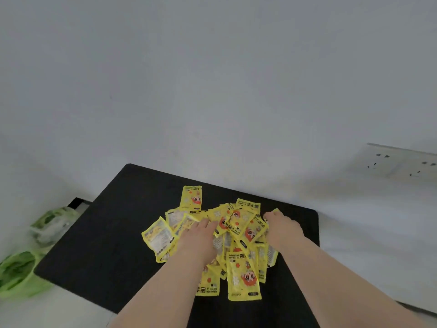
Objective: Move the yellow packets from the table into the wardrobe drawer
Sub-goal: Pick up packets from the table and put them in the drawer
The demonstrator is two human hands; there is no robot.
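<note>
Several yellow packets [243, 275] lie in a loose heap in the middle of a small black table [94, 245]. Each packet bears a red cartoon print and dark lettering. My left hand [197, 237] lies palm down on the left side of the heap, fingers stretched over the packets. My right hand [281, 229] rests on the heap's right side, its fingers pointing toward the wall over the packets. One packet [191, 197] lies apart at the far edge of the heap. No wardrobe or drawer is in view.
A white wall stands right behind the table. A wall socket plate [402, 164] is at the right. On the floor to the left lie a clear plastic bag with green print [52, 223] and a green bowl-like thing [17, 273].
</note>
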